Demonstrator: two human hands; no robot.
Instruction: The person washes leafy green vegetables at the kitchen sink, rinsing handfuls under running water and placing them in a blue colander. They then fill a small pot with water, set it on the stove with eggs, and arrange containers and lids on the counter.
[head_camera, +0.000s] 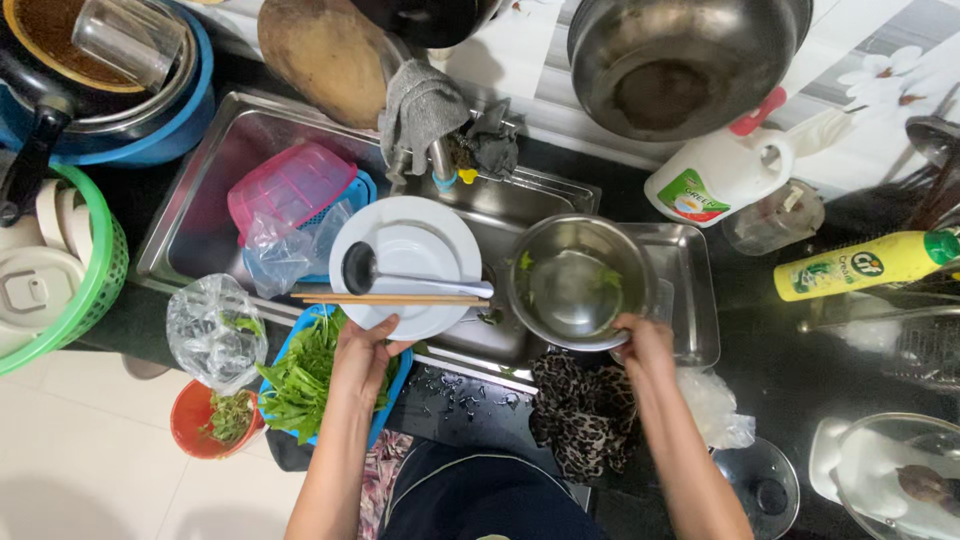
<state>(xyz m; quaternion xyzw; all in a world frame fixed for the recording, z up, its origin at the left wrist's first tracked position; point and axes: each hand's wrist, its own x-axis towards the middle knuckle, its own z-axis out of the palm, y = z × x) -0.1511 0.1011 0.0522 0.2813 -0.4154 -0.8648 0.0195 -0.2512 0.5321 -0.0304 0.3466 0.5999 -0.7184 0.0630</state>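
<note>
Two hands hold dishes: white plate (410, 262), steel bowl (575, 282).

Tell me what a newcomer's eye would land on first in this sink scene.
The white plate, held over the sink by the left hand, stands out, with a black ladle and wooden chopsticks lying across it. Right beside it, the right hand grips the rim of a shiny steel bowl. Bright leafy greens fill a blue basket at the sink's near edge.

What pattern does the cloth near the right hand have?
The cloth has a leopard-spot pattern, brown and black. The head view shows it, below the right hand.
</note>
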